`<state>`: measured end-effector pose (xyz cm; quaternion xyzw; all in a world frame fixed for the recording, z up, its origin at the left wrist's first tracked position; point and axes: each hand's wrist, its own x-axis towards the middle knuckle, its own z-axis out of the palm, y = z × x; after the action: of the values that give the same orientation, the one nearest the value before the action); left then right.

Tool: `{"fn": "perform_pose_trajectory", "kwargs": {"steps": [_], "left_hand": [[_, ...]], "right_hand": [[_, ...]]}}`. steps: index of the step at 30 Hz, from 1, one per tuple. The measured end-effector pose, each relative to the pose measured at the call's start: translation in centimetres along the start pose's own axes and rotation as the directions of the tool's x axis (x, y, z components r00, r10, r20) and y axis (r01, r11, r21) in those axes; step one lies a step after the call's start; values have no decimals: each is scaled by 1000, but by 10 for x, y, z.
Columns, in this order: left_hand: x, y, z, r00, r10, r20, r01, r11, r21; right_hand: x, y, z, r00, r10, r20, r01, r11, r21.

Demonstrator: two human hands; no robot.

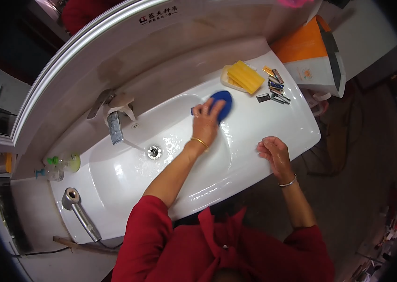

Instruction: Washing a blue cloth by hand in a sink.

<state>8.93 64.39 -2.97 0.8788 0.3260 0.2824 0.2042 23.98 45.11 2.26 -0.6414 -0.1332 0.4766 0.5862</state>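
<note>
A blue cloth (225, 105) lies under the fingers of my left hand (207, 121), which presses it on the inner slope and rim of a white ceramic washbasin (247, 120). My right hand (275, 155), its fingers curled loosely, is over the basin's front right edge and shows nothing in it. Water runs from the metal faucet (115, 128) towards the drain (154, 152). Beyond the blue cloth, a folded yellow cloth (246, 77) rests on a pale soap dish (227, 79). Whether my left fingers grip the cloth or only press it is hard to tell.
Several small packets (276, 86) lie on the basin's right ledge, beside an orange and white container (311, 56). Pump bottles (68, 164) stand at the left corner. A metal handheld shower head (78, 211) lies on the left ledge. A wet cloth (122, 102) hangs behind the faucet.
</note>
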Motion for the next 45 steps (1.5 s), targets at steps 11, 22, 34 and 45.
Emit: {"fn": "perform_pose_trajectory", "kwargs": {"steps": [11,22,34,45], "left_hand": [[-11,43,-47,920,195,339,-91,950,-300],[-74,102,-33,783,333,526,-161,925,-345],[-178,-38,-153,708,-432,558,554,830,-61],[-216,-137,-133,794,-554,250,585,809,-64]], "right_hand": [[2,5,-6,996,-75,48,76,997,-4],[20,-8,-15,990,-130,-55,134,988,74],[12,2,52,984,-59,169,65,997,-31],[17,38,170,732,-114,672,550,682,-483]]}}
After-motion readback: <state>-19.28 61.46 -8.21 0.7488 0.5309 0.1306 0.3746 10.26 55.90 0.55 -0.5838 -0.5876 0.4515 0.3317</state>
